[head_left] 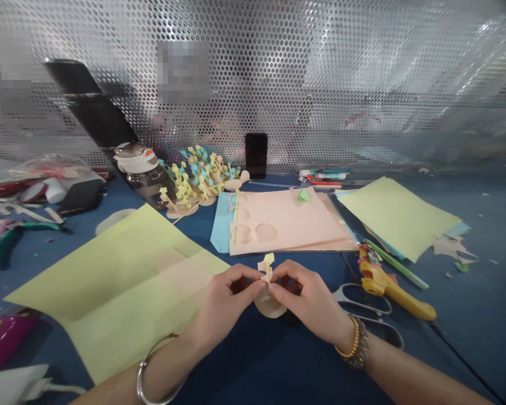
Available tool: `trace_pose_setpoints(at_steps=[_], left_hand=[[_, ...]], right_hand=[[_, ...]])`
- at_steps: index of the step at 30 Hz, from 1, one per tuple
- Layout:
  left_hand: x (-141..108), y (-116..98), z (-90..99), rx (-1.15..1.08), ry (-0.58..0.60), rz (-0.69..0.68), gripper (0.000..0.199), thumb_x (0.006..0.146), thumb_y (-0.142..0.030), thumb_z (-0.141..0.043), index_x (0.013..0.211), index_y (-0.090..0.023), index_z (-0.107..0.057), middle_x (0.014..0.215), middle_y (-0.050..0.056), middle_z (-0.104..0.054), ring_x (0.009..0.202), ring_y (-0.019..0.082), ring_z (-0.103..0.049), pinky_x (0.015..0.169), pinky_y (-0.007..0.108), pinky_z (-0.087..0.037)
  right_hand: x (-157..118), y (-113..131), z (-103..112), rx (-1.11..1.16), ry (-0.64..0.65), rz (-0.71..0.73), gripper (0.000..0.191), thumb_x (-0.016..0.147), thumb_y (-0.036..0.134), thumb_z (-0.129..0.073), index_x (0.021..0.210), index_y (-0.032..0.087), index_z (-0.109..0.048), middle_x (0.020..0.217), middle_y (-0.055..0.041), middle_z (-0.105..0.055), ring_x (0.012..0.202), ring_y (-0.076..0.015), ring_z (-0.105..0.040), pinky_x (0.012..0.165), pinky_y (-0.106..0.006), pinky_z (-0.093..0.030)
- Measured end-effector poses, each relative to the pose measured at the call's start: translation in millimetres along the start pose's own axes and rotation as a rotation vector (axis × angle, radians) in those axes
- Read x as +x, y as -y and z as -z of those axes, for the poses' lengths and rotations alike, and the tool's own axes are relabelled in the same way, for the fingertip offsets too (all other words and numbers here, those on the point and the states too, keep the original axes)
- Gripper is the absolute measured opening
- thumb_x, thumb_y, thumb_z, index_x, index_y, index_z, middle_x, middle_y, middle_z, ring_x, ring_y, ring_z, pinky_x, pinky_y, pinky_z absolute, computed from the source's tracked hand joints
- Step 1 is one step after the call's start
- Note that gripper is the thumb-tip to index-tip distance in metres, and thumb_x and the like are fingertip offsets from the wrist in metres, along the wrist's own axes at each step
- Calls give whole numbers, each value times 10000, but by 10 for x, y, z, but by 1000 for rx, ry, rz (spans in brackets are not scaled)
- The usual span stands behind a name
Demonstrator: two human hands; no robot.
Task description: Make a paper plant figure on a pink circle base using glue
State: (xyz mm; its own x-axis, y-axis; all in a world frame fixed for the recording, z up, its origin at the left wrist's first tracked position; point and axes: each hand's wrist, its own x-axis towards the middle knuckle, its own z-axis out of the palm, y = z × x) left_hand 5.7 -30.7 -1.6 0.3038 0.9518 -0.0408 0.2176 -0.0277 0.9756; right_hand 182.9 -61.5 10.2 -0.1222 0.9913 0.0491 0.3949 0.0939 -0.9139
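Between my two hands is a small paper flower point(267, 270), with pale pink and yellow folded strips rising from a round paper base point(271, 306). My left hand point(234, 292) pinches it from the left with thumb and forefinger. From the other side, my right hand point(301, 289) pinches the same piece, its fingertips close to the left ones. A large creased yellow-green paper sheet point(122, 281) lies under and beside my left wrist. Scissors point(362, 304) and a yellow hot glue gun point(388, 284) rest to the right of my right hand.
Finished paper flowers point(198, 174) cluster by a dark jar point(147, 174) at the back left. Pink sheets point(282, 214) lie ahead, with yellow-green sheets point(405, 211) to their right. A phone point(256, 154) leans against the perforated metal screen point(278, 73). Green-handled pliers point(8, 242) sit far left.
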Motion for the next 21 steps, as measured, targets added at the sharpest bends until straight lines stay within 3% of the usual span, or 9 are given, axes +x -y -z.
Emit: trace_pose_setpoints(at_steps=[10, 21], left_hand=[[-4, 94, -23, -54, -9, -44, 181, 783, -374, -675, 813, -195, -680, 740, 14, -671, 621, 127, -563, 554, 240, -445], [10, 43, -3, -201, -17, 36, 167, 798, -360, -670, 786, -193, -672, 690, -6, -649, 595, 94, -518, 557, 215, -415]], right_hand=[[-2, 7, -9, 20, 21, -22, 34, 826, 239, -594, 818, 215, -617, 770, 11, -610, 645, -125, -552, 564, -243, -452], [-29, 21, -14, -46, 64, -28, 104, 802, 239, -633, 905, 225, -631, 870, 2, -615, 703, -130, -563, 607, -262, -459]])
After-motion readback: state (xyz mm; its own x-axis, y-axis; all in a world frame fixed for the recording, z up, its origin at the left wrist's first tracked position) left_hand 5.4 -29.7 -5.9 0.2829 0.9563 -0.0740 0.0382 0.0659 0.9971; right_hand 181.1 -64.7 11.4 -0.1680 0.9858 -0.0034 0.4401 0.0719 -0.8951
